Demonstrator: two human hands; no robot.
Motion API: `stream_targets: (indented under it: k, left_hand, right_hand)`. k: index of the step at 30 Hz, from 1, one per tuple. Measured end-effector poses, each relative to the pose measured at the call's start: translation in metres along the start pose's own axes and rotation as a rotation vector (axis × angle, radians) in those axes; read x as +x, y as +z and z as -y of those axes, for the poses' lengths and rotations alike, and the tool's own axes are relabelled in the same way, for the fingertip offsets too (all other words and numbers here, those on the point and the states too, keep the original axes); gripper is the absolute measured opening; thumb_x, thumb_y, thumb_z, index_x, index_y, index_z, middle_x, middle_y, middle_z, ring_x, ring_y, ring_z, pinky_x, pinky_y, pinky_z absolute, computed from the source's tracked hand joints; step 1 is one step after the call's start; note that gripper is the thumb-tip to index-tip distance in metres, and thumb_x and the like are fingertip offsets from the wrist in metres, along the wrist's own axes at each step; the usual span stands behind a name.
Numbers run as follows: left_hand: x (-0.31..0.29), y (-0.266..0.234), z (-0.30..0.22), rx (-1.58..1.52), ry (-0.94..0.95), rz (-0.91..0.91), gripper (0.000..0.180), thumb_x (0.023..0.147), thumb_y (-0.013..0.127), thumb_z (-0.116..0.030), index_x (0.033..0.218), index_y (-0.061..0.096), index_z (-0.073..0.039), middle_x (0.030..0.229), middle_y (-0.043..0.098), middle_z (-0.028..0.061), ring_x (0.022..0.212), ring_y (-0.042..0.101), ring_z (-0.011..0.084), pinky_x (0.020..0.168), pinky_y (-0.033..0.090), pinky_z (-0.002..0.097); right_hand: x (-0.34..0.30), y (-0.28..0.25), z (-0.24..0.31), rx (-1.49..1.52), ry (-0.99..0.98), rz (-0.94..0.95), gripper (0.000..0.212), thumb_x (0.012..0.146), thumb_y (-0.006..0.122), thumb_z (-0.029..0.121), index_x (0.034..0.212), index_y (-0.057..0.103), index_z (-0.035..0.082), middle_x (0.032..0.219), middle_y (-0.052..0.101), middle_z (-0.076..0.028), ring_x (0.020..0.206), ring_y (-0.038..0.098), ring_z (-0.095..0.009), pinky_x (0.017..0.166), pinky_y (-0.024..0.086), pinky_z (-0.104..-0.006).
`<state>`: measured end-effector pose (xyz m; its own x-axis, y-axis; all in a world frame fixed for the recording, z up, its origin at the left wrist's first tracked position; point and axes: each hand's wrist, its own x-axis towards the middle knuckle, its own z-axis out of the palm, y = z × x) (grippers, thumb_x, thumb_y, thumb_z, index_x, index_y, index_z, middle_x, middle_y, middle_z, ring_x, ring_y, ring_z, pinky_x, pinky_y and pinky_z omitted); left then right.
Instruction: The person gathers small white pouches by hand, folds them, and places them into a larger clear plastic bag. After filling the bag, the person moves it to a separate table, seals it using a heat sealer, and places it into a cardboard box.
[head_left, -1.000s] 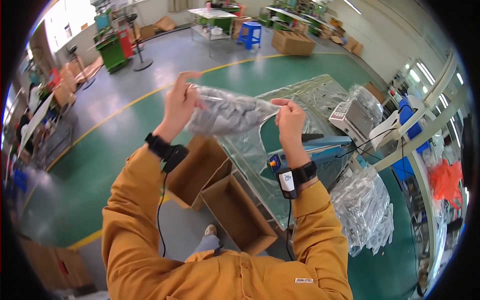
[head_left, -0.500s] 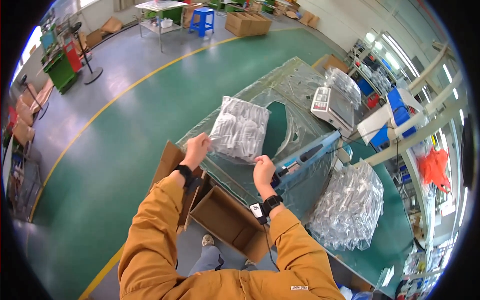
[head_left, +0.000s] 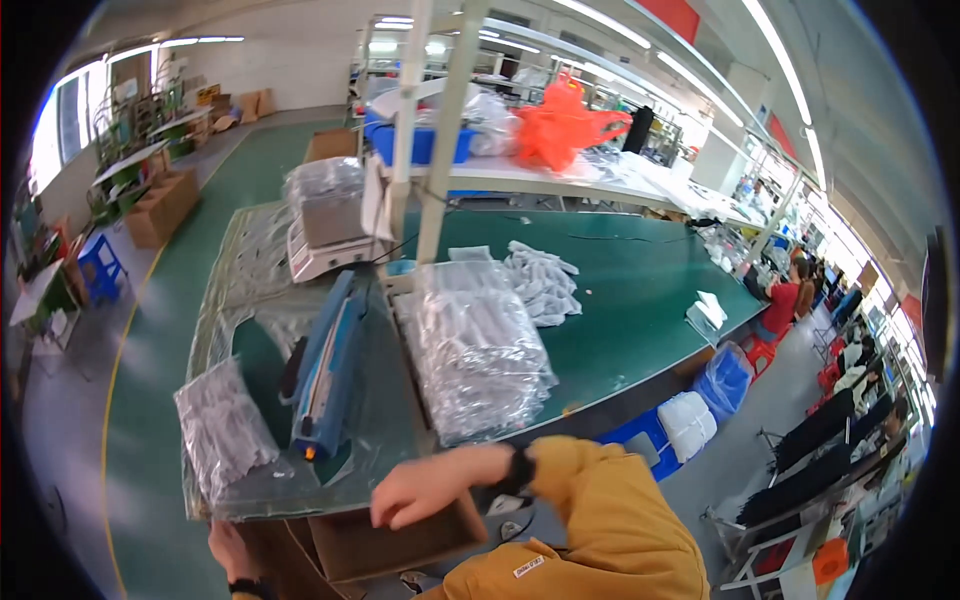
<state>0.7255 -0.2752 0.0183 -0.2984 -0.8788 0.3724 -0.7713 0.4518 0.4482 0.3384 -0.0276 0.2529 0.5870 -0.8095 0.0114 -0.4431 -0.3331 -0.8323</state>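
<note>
My left hand [head_left: 231, 552] is low at the left, beside a brown cardboard flap [head_left: 275, 550] under the worktable's front corner. Its fingers are partly hidden, so its grip is unclear. My right hand [head_left: 425, 490] hovers over the open cardboard box [head_left: 400, 545], fingers loosely bent and apart, nothing seen in them. A clear plastic bag of grey-white folded items [head_left: 226, 425] lies on the table's left front corner, just above my left hand. Right of that bag is a long blue bag sealer [head_left: 330, 370].
A tall stack of filled clear bags [head_left: 480, 350] stands right of the sealer, with loose grey-white pieces [head_left: 541, 283] behind it. A scale [head_left: 325, 240] carries more bags. Upright posts [head_left: 448, 130] rise behind. A person in red [head_left: 785, 305] sits at the far right.
My view has swung to the right. Both hands have left the filled bag's edge: the left dropped below the table edge, the right moved over the box. The bag stays on the table.
</note>
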Motion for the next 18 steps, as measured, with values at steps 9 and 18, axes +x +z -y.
stream_targets:
  k: [9,18]
  left_hand:
    - [-0.173,-0.014,-0.193,-0.128,-0.118,0.303,0.010,0.085,0.058,-0.006,0.091,0.066,-0.005,0.078,0.067,0.0147,0.068,0.064,0.0297,0.068,0.052,0.0385]
    - [-0.205,0.104,-0.472,-0.431,-0.181,0.858,0.017,0.092,0.055,-0.010,0.105,0.066,-0.006,0.075,0.064,0.0131,0.065,0.064,0.0199,0.062,0.051,0.0330]
  right_hand:
    - [-0.402,-0.267,-0.017,-1.052,0.655,-1.428,0.016,0.086,0.061,0.018,0.091,0.074,0.009,0.088,0.069,-0.016,0.083,0.067,-0.033,0.076,0.053,-0.0411]
    - [-0.734,-0.414,-0.083,-1.767,0.821,-1.606,0.017,0.082,0.063,0.017,0.093,0.073,0.009,0.097,0.070,-0.014,0.088,0.066,-0.034,0.082,0.052,-0.0411]
